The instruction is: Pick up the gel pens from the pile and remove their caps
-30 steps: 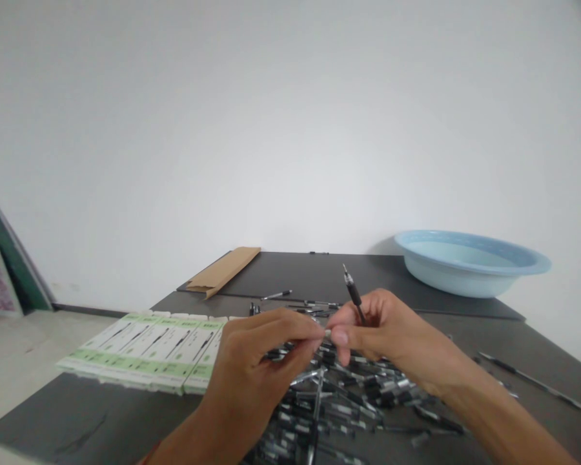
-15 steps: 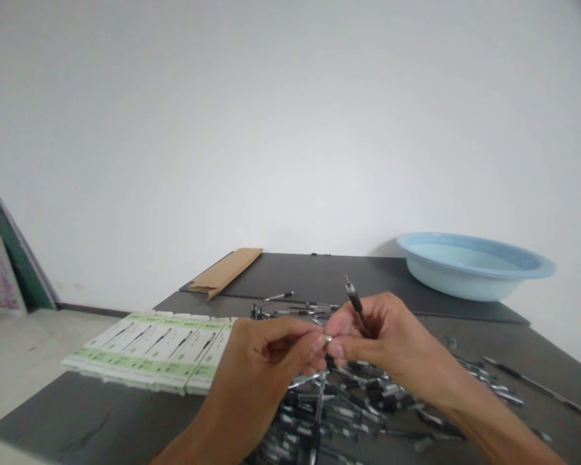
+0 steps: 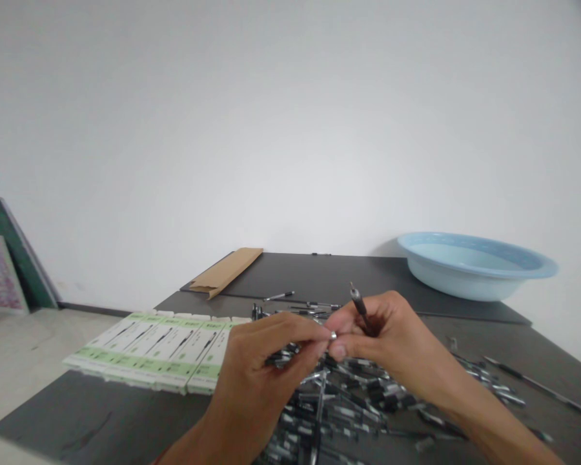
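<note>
My left hand [image 3: 266, 368] is closed in a pinch, its thumb and forefinger meeting at a small silvery piece [image 3: 333, 335]. My right hand [image 3: 385, 336] touches the same piece with its thumb and fingertips. A pen [image 3: 359, 302] with a black grip sticks up out of the right hand, point upward; its rear end is hidden by the fingers. The two hands meet above a heap of loose black and clear pens [image 3: 339, 413]. Whether the silvery piece is a pen tip I cannot make out.
Green and white boxes [image 3: 150, 349] with pen pictures stand in a row at left. A brown paper bag [image 3: 230, 271] lies at the back of the dark table [image 3: 319, 274]. A light blue basin [image 3: 469, 284] sits back right. More pens [image 3: 537, 384] lie at right.
My left fingers have straightened a little at the silvery piece, which sits slightly further right. The pen in my right hand has shifted slightly right and down.
</note>
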A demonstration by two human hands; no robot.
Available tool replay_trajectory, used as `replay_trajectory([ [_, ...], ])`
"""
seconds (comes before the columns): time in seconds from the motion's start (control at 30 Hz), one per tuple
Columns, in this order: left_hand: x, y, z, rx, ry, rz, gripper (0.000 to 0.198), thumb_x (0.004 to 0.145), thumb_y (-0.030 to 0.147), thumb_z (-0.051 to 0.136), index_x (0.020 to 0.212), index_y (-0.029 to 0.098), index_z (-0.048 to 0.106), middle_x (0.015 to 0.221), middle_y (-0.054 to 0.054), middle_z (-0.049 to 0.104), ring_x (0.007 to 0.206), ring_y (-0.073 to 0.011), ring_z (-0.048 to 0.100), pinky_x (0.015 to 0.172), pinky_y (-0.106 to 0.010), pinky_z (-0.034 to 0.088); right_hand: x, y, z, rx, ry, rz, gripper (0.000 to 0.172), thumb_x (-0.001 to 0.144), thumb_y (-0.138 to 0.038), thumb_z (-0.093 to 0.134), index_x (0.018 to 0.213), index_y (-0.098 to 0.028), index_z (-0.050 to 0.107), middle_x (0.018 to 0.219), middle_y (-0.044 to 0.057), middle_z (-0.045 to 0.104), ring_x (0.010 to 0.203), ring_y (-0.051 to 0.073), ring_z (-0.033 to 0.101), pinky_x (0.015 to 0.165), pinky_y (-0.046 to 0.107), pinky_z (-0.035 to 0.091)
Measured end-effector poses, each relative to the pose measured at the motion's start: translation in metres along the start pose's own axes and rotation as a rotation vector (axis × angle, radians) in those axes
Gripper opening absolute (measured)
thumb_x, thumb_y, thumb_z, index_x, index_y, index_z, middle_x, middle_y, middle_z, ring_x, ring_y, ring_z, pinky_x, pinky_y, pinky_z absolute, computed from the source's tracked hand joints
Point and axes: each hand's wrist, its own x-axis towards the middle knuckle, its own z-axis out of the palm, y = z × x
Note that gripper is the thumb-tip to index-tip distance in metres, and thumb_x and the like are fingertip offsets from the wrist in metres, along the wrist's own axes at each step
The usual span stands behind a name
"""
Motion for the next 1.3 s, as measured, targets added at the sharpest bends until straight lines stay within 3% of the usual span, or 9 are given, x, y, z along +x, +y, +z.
replay_trajectory([
  [0.27, 0.001, -0.003, 0.001, -0.015, 0.01, 0.103, 0.02, 0.086, 0.005, 0.071, 0.09, 0.023, 0.079, 0.089, 0.0, 0.079, 0.08, -0.0112, 0.074, 0.071, -0.018, 0.06, 0.0, 0.001, 0.001, -0.084, 0.041, -0.057, 0.012, 0.072, -0.03, 0.091, 0.076, -0.022, 0.084, 0.068, 0.003, 0.075, 0.062, 0.013, 0.06, 0.06, 0.027, 0.045],
  [0.57, -0.003, -0.007, -0.002, 0.085, 0.025, 0.22, 0.02, 0.087, 0.004, 0.07, 0.091, 0.021, 0.078, 0.092, -0.002, 0.078, 0.083, -0.0101, 0.073, 0.074, -0.017, 0.059, -0.002, -0.002, 0.002, -0.131, 0.013, -0.058, 0.021, 0.076, -0.038, 0.088, 0.073, -0.018, 0.08, 0.067, 0.003, 0.071, 0.061, 0.012, 0.055, 0.06, 0.026, 0.041],
  [0.63, -0.004, -0.006, -0.002, 0.036, 0.017, 0.105, 0.017, 0.088, 0.008, 0.071, 0.093, 0.023, 0.077, 0.092, -0.001, 0.078, 0.083, -0.0104, 0.074, 0.075, -0.017, 0.059, -0.001, 0.0, 0.002, -0.148, 0.024, -0.064, 0.019, 0.077, -0.036, 0.087, 0.075, -0.019, 0.08, 0.066, 0.001, 0.068, 0.06, 0.011, 0.051, 0.057, 0.026, 0.037],
  [0.73, -0.005, -0.005, -0.003, -0.155, -0.069, -0.226, 0.009, 0.094, 0.025, 0.068, 0.098, 0.023, 0.076, 0.083, 0.001, 0.078, 0.076, -0.0102, 0.074, 0.069, -0.016, 0.059, -0.002, 0.003, 0.002, -0.138, 0.035, -0.067, 0.015, 0.076, -0.032, 0.088, 0.084, -0.02, 0.082, 0.067, 0.0, 0.066, 0.058, 0.01, 0.047, 0.054, 0.025, 0.033],
  [0.8, -0.005, -0.005, -0.002, -0.266, -0.149, -0.396, 0.019, 0.098, 0.034, 0.064, 0.093, 0.021, 0.077, 0.076, 0.0, 0.077, 0.069, -0.0106, 0.073, 0.064, -0.016, 0.059, -0.002, 0.005, 0.004, -0.138, 0.047, -0.083, 0.013, 0.077, -0.029, 0.087, 0.084, -0.02, 0.081, 0.065, -0.001, 0.065, 0.057, 0.01, 0.045, 0.053, 0.026, 0.032],
  [0.97, -0.003, -0.006, 0.0, -0.35, -0.204, -0.516, 0.024, 0.094, 0.036, 0.067, 0.084, 0.019, 0.08, 0.07, -0.002, 0.077, 0.063, -0.0117, 0.073, 0.061, -0.018, 0.06, -0.002, 0.012, 0.007, -0.17, 0.044, -0.132, 0.008, 0.081, -0.024, 0.083, 0.086, -0.018, 0.081, 0.06, -0.002, 0.06, 0.056, 0.01, 0.043, 0.053, 0.026, 0.031],
  [1.13, -0.004, -0.007, -0.002, -0.234, -0.114, -0.414, 0.008, 0.09, 0.03, 0.074, 0.089, 0.025, 0.08, 0.076, 0.003, 0.079, 0.069, -0.011, 0.075, 0.064, -0.016, 0.06, -0.002, 0.006, -0.001, -0.223, 0.04, -0.133, 0.032, 0.074, -0.029, 0.091, 0.101, -0.018, 0.079, 0.07, -0.001, 0.066, 0.055, 0.008, 0.039, 0.051, 0.024, 0.031],
  [1.23, -0.002, -0.008, -0.002, -0.005, -0.047, -0.221, 0.005, 0.087, 0.024, 0.077, 0.09, 0.028, 0.079, 0.078, 0.007, 0.079, 0.068, -0.0077, 0.074, 0.064, -0.012, 0.057, -0.007, -0.008, -0.016, -0.334, 0.03, -0.155, 0.047, 0.084, -0.038, 0.083, 0.127, -0.023, 0.072, 0.09, 0.003, 0.074, 0.065, 0.012, 0.054, 0.058, 0.026, 0.043],
  [1.3, -0.002, -0.01, -0.004, 0.118, -0.024, -0.065, 0.007, 0.088, 0.021, 0.076, 0.09, 0.028, 0.077, 0.078, 0.008, 0.078, 0.068, -0.0066, 0.073, 0.064, -0.012, 0.057, -0.011, -0.017, -0.031, -0.475, 0.11, -0.225, 0.037, 0.097, -0.044, 0.067, 0.129, -0.026, 0.072, 0.095, 0.005, 0.075, 0.081, 0.018, 0.064, 0.072, 0.031, 0.05],
])
